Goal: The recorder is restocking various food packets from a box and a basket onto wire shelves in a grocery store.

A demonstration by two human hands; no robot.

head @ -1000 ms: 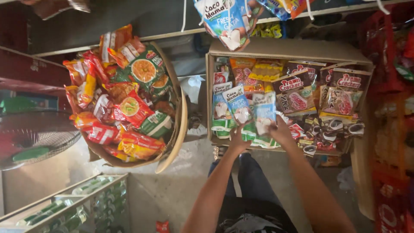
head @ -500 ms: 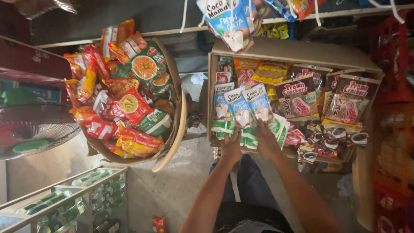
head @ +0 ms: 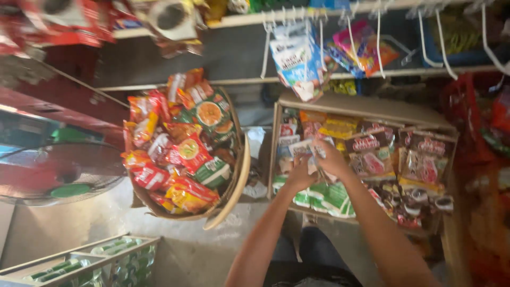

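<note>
Sachet packets (head: 311, 151), pale blue and white, pinched between both grips: left hand (head: 299, 175) beneath, right hand (head: 330, 159) closed over the top, likely to keep the bundle squared. Location: upper left of wooden display box (head: 366, 106). At nine o'clock, round basket (head: 234, 186) of red snack bags; at twelve, hanging packets (head: 297, 58).

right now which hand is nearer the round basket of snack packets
Left. The left hand is in the box, on the side nearer the basket; the right hand is farther off.
</note>
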